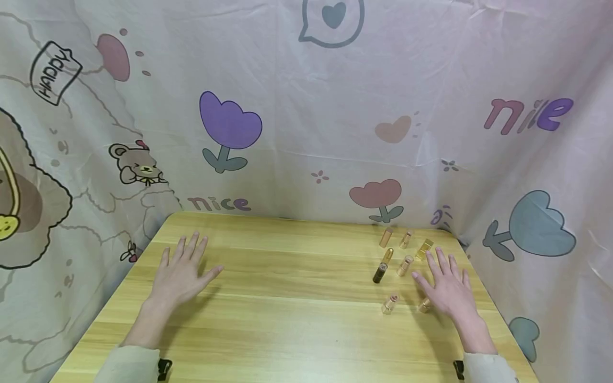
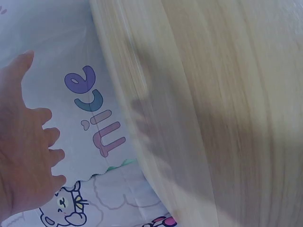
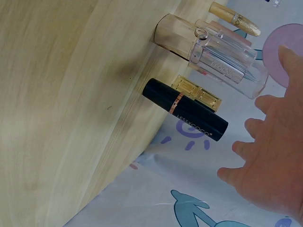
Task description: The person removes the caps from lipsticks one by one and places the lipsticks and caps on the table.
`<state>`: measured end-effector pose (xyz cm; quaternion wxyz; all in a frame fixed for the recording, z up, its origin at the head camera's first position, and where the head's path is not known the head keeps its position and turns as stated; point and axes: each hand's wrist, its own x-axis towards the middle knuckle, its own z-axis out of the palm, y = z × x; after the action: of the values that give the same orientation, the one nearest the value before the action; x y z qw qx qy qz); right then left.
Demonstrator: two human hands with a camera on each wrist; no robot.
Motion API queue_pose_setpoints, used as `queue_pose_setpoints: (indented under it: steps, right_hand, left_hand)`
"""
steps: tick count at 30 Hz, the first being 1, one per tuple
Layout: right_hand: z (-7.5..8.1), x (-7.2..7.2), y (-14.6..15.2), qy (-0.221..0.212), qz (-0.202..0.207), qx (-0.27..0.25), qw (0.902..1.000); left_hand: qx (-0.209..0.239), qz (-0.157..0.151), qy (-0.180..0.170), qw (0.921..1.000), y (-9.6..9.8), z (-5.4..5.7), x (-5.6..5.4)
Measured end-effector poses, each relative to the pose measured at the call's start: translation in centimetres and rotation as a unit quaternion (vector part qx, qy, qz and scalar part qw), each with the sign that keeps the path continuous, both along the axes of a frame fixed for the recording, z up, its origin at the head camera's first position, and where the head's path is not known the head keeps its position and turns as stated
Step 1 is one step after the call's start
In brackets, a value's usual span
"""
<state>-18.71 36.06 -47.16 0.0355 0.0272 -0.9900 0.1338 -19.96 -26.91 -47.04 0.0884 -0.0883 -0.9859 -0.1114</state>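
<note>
My left hand (image 1: 179, 274) hovers over the left side of the table with fingers spread, holding nothing; its shadow falls on the wood. On the right, my right hand (image 1: 449, 290) is also spread and empty, held over a gold lipstick (image 1: 424, 305) that it partly hides. Several lipstick tubes lie or stand about it: a black lipstick (image 1: 380, 273), a clear-and-pink one (image 1: 404, 266), a square gold one (image 1: 424, 249) and another pale one (image 1: 390, 304). From the right wrist, a black tube with a copper band (image 3: 184, 109) and a clear tube (image 3: 229, 64) show beyond the fingers.
The wooden table (image 1: 287, 266) ends at a hanging printed cloth (image 1: 287, 106) behind and at both sides. Toward the back right are a tan tube (image 1: 385, 237), a small pinkish tube (image 1: 405, 240) and a gold bullet-shaped one (image 1: 388, 255).
</note>
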Motion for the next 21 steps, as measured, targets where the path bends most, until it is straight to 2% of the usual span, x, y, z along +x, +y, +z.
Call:
queue_pose_setpoints:
  steps: [21]
  right_hand:
    - [0.21, 0.05, -0.12, -0.001, 0.002, -0.004, 1.0]
  left_hand:
    - [-0.008, -0.007, 0.002, 0.9999, 0.41, -0.1, -0.32]
